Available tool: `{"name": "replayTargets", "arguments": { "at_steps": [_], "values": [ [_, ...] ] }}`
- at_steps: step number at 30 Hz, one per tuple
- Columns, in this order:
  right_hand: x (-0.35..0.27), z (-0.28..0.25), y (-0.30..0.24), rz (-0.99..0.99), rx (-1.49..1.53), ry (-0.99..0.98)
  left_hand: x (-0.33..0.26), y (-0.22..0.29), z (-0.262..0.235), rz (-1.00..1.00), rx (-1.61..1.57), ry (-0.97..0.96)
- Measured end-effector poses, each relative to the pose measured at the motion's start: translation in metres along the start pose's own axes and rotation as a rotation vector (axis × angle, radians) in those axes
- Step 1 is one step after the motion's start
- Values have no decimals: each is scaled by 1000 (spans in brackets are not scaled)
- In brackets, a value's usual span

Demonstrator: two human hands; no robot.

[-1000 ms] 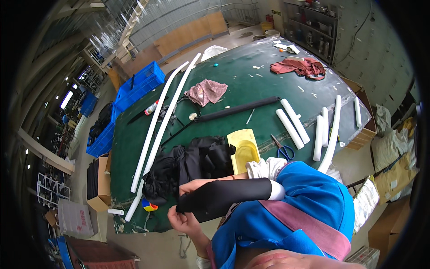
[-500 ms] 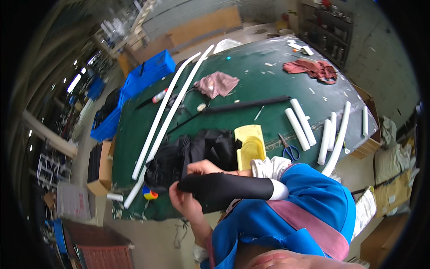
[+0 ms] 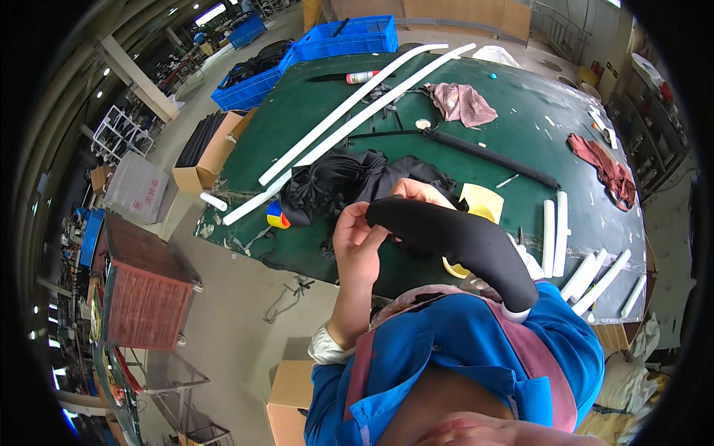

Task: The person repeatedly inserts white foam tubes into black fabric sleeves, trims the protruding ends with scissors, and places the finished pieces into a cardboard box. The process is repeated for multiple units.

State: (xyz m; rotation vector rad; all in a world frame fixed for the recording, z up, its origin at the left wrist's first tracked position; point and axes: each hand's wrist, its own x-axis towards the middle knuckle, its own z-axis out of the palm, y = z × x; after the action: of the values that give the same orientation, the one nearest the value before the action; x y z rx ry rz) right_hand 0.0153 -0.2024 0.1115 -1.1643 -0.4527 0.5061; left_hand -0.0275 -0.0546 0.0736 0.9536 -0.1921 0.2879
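A white foam tube with a stretchy black fabric sleeve [image 3: 461, 234] pulled over it lies across in front of my chest, its white end [image 3: 515, 312] bare near my right upper arm. My left hand [image 3: 359, 236] pinches the sleeve's left end between thumb and fingers. Behind that same end my right hand [image 3: 422, 192] grips the fabric, its fingers partly hidden by the sleeve. Just beyond both hands, a heap of black fabric [image 3: 335, 178] is bunched on the green table [image 3: 297, 97]. A yellow tray [image 3: 482, 202] shows partly behind the covered tube.
Two long white tubes [image 3: 349, 119] slant across the table's left. Short white tubes [image 3: 549, 238] lie at the right. A black-covered rod [image 3: 491, 157], pink cloth [image 3: 461, 102], red cloth [image 3: 604, 169] and roll of tape [image 3: 277, 215] are on the table. Blue crates [image 3: 346, 37] stand beyond.
My view has swung, so the table appears shifted. The covered tube now bends downward to the right, with its white end lower. Both hands still hold its left end.
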Motion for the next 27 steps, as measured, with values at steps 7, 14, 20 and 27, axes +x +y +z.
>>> {"name": "replayTargets", "arguments": {
  "at_steps": [7,14,20,27],
  "values": [
    [12,2,28,-247,128,25,18,-16,0,111,79,89],
    [-2,8,-22,97,547,-230,17,7,-14,33,-63,-39],
    [9,3,-41,77,44,-255,21,47,-1,-133,-113,-124],
    [36,3,-12,-188,-589,-42,43,12,-15,216,384,103]
  ]
}}
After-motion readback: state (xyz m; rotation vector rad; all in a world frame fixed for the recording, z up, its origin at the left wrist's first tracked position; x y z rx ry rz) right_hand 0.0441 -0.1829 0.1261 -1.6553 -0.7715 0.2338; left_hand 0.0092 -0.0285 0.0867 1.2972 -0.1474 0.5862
